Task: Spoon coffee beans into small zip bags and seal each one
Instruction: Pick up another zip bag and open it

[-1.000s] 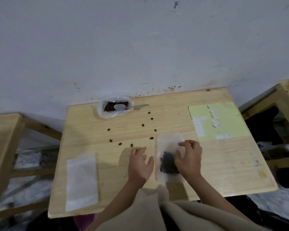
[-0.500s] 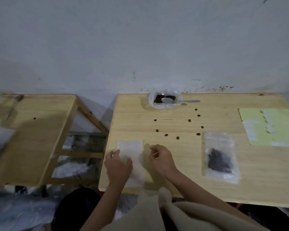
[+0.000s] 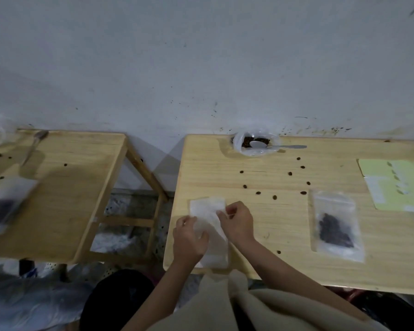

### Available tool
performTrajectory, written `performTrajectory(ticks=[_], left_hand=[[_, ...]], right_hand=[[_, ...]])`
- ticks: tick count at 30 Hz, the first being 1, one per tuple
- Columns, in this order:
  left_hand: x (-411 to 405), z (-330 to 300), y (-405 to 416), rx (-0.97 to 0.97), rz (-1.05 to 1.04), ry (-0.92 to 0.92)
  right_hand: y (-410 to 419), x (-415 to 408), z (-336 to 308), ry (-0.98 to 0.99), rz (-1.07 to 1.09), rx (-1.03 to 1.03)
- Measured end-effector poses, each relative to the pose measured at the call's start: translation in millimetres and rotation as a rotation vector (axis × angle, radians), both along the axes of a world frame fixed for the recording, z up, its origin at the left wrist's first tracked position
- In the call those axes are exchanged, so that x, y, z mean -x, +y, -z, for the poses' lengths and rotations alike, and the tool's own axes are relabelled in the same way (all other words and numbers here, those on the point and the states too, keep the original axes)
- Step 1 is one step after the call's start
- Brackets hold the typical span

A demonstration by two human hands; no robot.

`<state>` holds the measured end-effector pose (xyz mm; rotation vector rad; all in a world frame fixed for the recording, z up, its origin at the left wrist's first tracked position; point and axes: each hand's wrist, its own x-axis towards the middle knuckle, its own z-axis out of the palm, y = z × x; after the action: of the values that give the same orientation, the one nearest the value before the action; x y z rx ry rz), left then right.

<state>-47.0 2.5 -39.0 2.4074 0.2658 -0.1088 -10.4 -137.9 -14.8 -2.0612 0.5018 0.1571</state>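
Zip bags sit in two spots on the wooden surface (image 3: 285, 211): an empty stack of zip bags (image 3: 210, 235) lies at its near left corner, and a filled zip bag (image 3: 336, 225) with dark coffee beans inside lies flat to the right of that stack, well apart from it. Over the stack, the left hand (image 3: 189, 240) rests on the stack's left side with its fingers curled over the plastic and its thumb pressed onto it. Just right of it, the right hand (image 3: 237, 222) pinches the upper right corner of the top bag between thumb and fingertips, and that corner is lifted slightly off the stack. Beyond the stack, at the far edge of the surface against the wall, a plastic bag of beans (image 3: 255, 143) stands open with a metal spoon (image 3: 276, 145) lying across it, bowl over the beans and handle pointing right. Loose beans (image 3: 258, 193) are scattered between that plastic bag and the stack. Far to the right of the stack lies a yellow-green sheet (image 3: 397, 185) with small white labels on it. Left of the stack, across a gap, a second wooden table (image 3: 65, 199) carries another filled bag (image 3: 6, 204), blurred, a few beans and a spoon-like tool (image 3: 35, 145).
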Motion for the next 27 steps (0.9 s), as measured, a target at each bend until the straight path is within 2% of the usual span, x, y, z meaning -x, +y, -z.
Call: performTrajectory(ticks=[5, 8, 10, 15, 19, 23, 27], left_hand=[[-5.5, -21.1, -7.3, 0.189, -0.115, -0.171], [-14.7, -39.8, -11.2, 0.35, -0.155, -0.138], [-18.6, -50.9, -15.9, 0.374, -0.105, -0.135], [-26.6, -78.7, -44.2, 0.37, -0.011, -0.223], [-38.8, -95.2, -76.7, 0.447, 0.004, -0.248], [-47.1, -112.7, -108.4, 0.509, 0.017, -0.237], [-55.2, -120.1, -136.8, 0.504, 0.044, -0.23]], right_hand=[[-10.7, -2.4, -8.7, -0.049, -0.019, -0.282], [-28.1, -6.3, -20.1, -0.077, -0.036, -0.448], [-44.8, -9.9, -32.7, -0.12, -0.042, -0.502], [-93.8, -15.6, -71.6, -0.112, -0.277, -0.439], [-132.2, -15.1, -97.8, -0.086, -0.446, -0.321], [-167.8, -13.8, -114.7, -0.126, -0.483, -0.288], [-193.3, -17.2, -119.0, -0.165, -0.414, -0.229]])
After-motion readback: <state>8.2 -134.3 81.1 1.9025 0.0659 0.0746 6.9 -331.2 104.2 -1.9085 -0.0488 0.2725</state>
